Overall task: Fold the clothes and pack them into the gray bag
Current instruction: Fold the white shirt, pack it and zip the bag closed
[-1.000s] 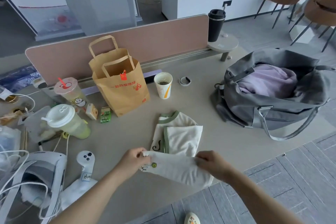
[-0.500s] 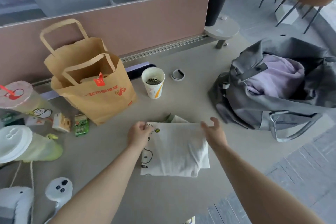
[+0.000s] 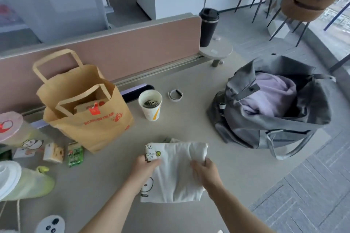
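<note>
A folded white garment [image 3: 177,170] with cartoon prints and a green trim peeking out at its far edge lies on the desk in front of me. My left hand [image 3: 144,165] grips its left edge, fingers curled over the cloth. My right hand [image 3: 203,171] grips the right side, fingers dug into the fabric. The gray bag [image 3: 265,128] stands open to the right on the desk corner, with a lilac garment [image 3: 269,96] inside it.
A brown paper bag [image 3: 85,119] stands at left, a paper cup [image 3: 150,105] and a small white ring [image 3: 175,95] behind the garment. Drinks and snack packs crowd the left edge. A black tumbler [image 3: 208,26] sits by the pink divider [image 3: 113,53]. The desk edge runs diagonally at right.
The upper flap was laid over the rest, making one folded stack. Both hands slid back toward me along its sides and now grip it; the right hand went from spread fingers to curled.
</note>
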The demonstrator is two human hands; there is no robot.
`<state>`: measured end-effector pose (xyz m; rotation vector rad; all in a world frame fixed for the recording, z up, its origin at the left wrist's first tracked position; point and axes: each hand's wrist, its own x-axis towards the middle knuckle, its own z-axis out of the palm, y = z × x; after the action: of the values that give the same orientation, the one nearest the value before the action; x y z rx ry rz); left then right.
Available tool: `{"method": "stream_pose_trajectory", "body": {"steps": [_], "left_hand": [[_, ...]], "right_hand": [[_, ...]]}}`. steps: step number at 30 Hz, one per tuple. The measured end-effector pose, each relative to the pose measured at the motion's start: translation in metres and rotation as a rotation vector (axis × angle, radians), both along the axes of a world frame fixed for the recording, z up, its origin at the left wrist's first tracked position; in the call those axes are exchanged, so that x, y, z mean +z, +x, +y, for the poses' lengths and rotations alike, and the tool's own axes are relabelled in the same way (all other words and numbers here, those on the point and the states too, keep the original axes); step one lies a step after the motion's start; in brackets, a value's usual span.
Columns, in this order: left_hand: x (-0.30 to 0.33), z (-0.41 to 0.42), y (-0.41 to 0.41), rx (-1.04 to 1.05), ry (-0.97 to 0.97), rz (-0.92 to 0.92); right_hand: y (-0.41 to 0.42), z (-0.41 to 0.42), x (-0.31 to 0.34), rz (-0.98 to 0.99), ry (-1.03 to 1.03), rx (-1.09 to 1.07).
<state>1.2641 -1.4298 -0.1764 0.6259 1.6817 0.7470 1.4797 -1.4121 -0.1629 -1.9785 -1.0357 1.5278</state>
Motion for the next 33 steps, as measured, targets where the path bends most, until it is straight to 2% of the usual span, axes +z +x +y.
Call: {"method": "stream_pose_trajectory", "body": {"steps": [7,14,17,23,30,33], "left_hand": [[0.080,0.007,0.043,0.166,0.250,-0.033],[0.159,0.025,0.159,0.251,0.494,-0.114],[0.180,0.047,0.217,0.273,0.538,-0.078],[0.201,0.099,0.313,0.250,0.496,-0.059],[0.200,0.178,0.351,0.283,0.493,0.010],[0.192,0.207,0.358,0.323,0.469,0.021]], "right_hand": [[0.045,0.028,0.077,0.215,0.295,0.071],[0.161,0.067,0.156,0.338,0.524,0.188],[0.218,0.090,0.179,0.299,0.563,0.194],[0.305,0.152,0.191,0.152,0.604,0.140],[0.339,0.240,0.205,-0.015,0.617,0.203],[0.342,0.278,0.212,-0.027,0.643,0.239]]}}
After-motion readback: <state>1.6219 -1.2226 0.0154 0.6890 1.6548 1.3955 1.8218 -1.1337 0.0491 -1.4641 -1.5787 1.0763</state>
